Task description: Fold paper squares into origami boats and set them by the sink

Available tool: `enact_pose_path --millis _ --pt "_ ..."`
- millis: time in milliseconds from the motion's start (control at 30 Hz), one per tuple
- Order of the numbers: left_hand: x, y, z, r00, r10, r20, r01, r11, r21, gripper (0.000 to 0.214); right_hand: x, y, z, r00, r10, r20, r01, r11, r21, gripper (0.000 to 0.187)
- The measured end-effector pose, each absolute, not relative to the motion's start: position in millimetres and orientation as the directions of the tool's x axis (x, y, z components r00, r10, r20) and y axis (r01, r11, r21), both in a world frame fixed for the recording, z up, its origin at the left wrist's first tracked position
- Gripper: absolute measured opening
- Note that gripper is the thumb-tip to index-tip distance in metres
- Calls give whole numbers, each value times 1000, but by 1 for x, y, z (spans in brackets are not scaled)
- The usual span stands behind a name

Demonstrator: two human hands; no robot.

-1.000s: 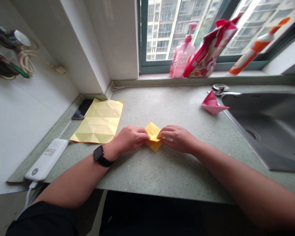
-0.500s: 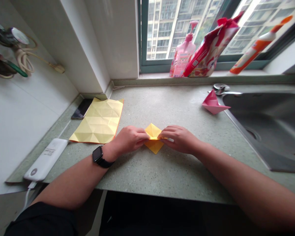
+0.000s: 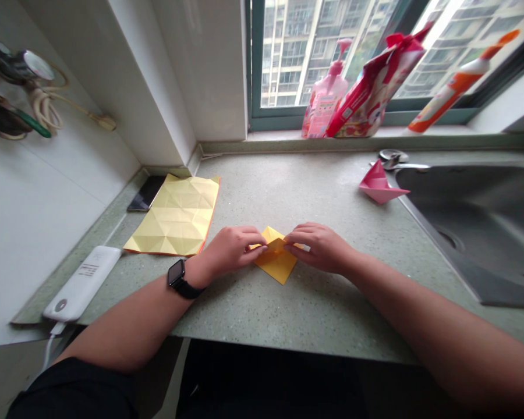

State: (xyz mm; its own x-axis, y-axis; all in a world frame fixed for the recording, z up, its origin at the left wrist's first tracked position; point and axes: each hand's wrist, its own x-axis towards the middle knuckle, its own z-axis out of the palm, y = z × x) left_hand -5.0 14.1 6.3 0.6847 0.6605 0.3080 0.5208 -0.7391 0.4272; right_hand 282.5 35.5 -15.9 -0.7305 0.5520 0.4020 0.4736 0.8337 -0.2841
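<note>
A small folded yellow paper (image 3: 278, 265) lies on the speckled green counter (image 3: 288, 314) right in front of me. My left hand (image 3: 231, 249), with a black watch on its wrist, pinches the paper's left part with curled fingers. From the other side, my right hand (image 3: 321, 245) pinches the top right part of the same paper. The fingertips of both hands nearly meet over the fold. The paper's lower corner sticks out below the hands.
A creased yellow sheet (image 3: 177, 215) lies to the left, partly over a dark phone (image 3: 145, 194). A white power bank (image 3: 82, 283) sits at the left edge. A pink paper boat (image 3: 376, 184) stands by the steel sink (image 3: 480, 227). Bottles and a red pouch (image 3: 371, 87) line the windowsill.
The yellow paper's lower flap has spread out and down toward me. Both hands' fingertips have moved closer together over it; the hands otherwise stay in place.
</note>
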Motion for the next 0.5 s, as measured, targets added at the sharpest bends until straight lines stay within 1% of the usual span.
enact_pose_path --millis 133,267,367,500 --pt "0 13 6 617 731 291 546 -664 511 19 280 38 -16 -711 574 407 489 819 -301 23" --pt "4 15 3 562 778 281 578 -612 540 18 278 41 -18 -655 624 427 522 782 -341 24" --pt "7 18 -2 532 795 291 617 -600 509 18 277 43 -24 -607 677 416 569 736 -368 22" --pt "9 24 -8 506 807 304 687 -590 423 19 275 47 -33 -549 738 392 624 674 -395 17"
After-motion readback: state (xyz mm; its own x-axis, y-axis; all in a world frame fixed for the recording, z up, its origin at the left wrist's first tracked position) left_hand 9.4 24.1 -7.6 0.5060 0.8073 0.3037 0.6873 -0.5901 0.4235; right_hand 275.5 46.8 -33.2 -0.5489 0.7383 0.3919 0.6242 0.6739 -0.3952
